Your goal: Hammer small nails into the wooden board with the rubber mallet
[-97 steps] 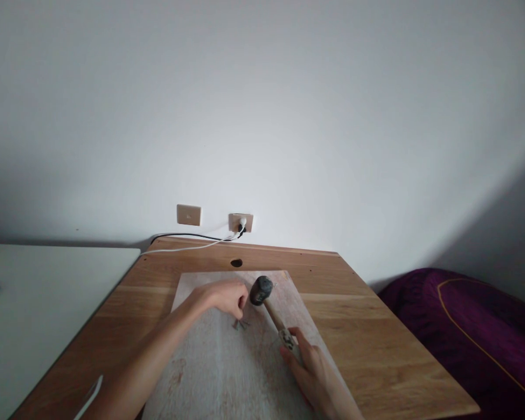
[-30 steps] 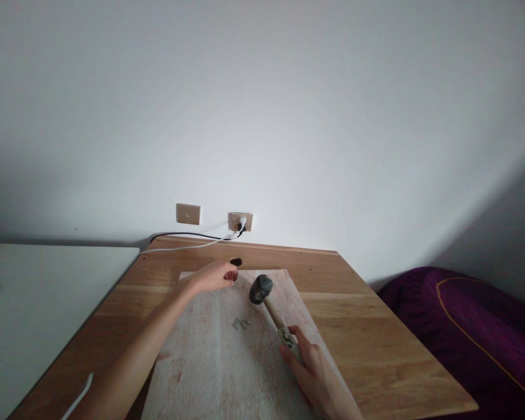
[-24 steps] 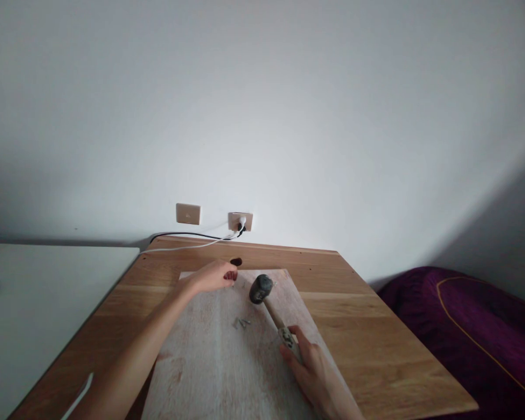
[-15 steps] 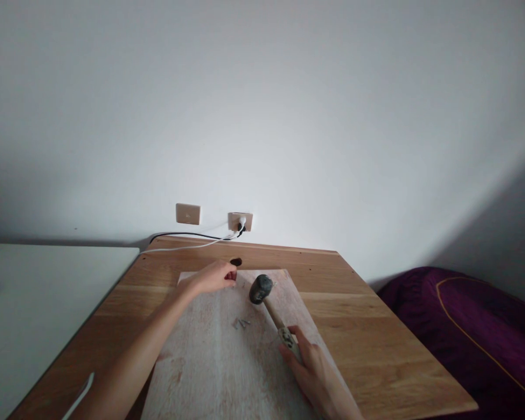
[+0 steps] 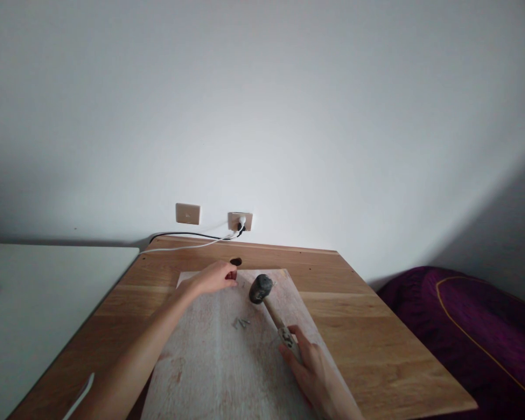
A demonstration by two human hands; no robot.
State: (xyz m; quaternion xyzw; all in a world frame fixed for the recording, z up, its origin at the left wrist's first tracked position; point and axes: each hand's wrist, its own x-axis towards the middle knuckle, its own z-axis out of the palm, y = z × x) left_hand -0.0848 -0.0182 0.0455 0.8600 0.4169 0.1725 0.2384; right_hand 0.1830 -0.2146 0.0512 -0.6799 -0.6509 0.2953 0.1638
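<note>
My right hand [image 5: 312, 370] is wrapped round the handle of a rubber mallet [image 5: 261, 290]. Its black head is over the far right part of a whitish wooden board [image 5: 201, 361]. At the board's far left, my left hand [image 5: 216, 276] is closed in a pinch, fingertips low over the surface. Whatever is between those fingertips is too small and hidden to make out. Several loose nails [image 5: 241, 322] lie in a small group on the board, between my hands and nearer to me. Small thin points, seemingly nails, show near the mallet head.
Beneath the board is a brown wooden table [image 5: 402, 350] with a cable hole [image 5: 235, 262] at the back. Cables [image 5: 192, 235] run to a wall socket [image 5: 240, 221]. A white tabletop [image 5: 48, 309] adjoins at left; purple fabric [image 5: 472, 326] bulges at right.
</note>
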